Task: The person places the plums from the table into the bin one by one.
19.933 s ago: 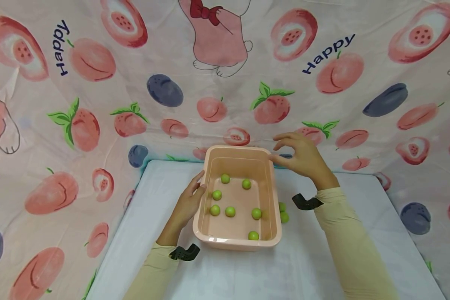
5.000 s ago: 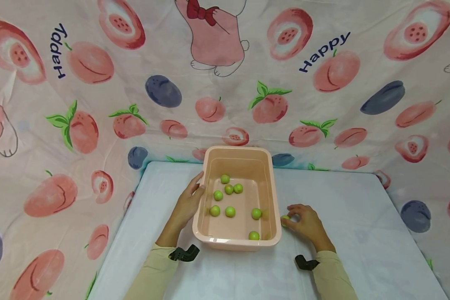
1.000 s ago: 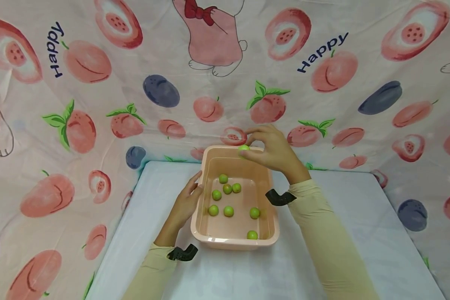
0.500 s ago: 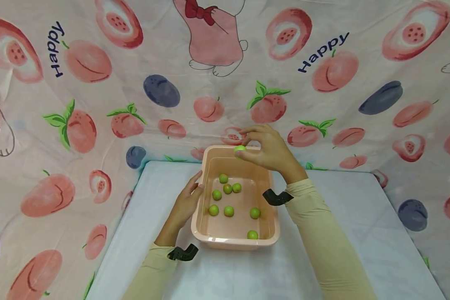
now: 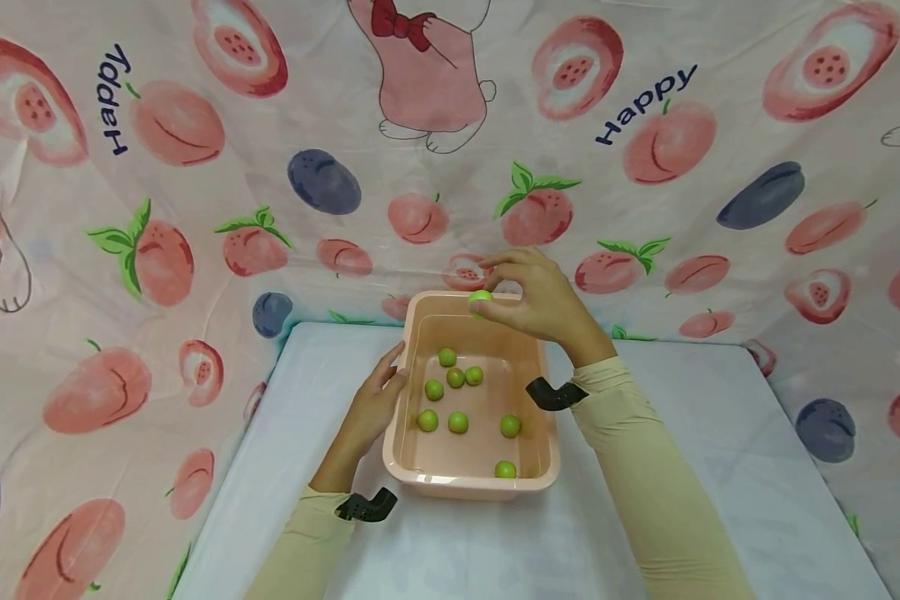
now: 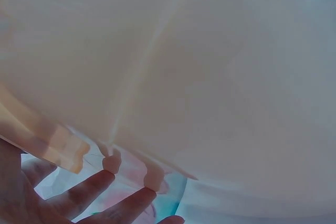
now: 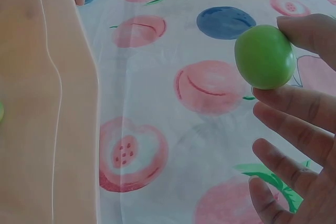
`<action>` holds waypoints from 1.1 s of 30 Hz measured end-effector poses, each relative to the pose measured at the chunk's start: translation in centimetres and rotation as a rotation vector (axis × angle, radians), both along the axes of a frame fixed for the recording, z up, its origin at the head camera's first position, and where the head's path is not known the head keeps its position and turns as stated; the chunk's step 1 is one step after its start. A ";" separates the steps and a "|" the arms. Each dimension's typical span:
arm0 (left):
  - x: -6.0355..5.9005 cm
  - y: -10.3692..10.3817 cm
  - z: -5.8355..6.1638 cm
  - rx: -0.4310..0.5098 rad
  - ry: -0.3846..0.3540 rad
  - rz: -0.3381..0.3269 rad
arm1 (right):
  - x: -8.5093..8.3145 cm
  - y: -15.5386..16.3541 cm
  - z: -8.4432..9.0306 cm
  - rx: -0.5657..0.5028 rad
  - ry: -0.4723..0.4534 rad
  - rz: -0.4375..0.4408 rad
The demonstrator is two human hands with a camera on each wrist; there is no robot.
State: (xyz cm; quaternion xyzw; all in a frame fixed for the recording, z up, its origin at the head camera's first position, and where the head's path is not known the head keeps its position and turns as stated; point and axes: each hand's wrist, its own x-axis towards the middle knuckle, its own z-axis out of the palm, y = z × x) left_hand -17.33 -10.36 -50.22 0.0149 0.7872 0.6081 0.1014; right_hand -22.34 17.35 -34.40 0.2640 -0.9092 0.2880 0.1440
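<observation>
A peach-coloured plastic tub (image 5: 465, 483) stands on the white table with several small round green fruits (image 5: 457, 422) spread over its floor. My right hand (image 5: 540, 300) is over the tub's far rim and pinches one smooth green fruit (image 7: 265, 57) between thumb and forefinger. The other fingers of that hand are spread, as the right wrist view shows. My left hand (image 5: 371, 408) rests against the tub's left side. Its fairly straight fingers (image 6: 84, 192) touch the outer wall with their tips in the left wrist view.
A white cloth covers the table (image 5: 690, 433). Close behind it hangs a curtain (image 5: 450, 183) printed with fruit and rabbits. Black wrist mounts (image 5: 555, 395) sit on both sleeves.
Earlier, two fruits lay beside the tub's right side. Within the last second, the right hand has shifted slightly left with its fruit, then held still. The left hand has stayed on the tub.
</observation>
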 end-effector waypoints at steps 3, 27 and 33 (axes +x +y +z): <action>0.0 0.0 0.0 -0.003 -0.002 0.004 | 0.0 0.0 -0.1 0.000 0.002 0.001; 0.2 0.2 0.4 -0.036 -0.015 0.017 | 0.1 0.2 0.1 -0.005 0.000 0.000; 0.2 0.2 0.3 -0.030 -0.008 0.015 | 0.1 0.3 0.0 -0.001 0.003 0.005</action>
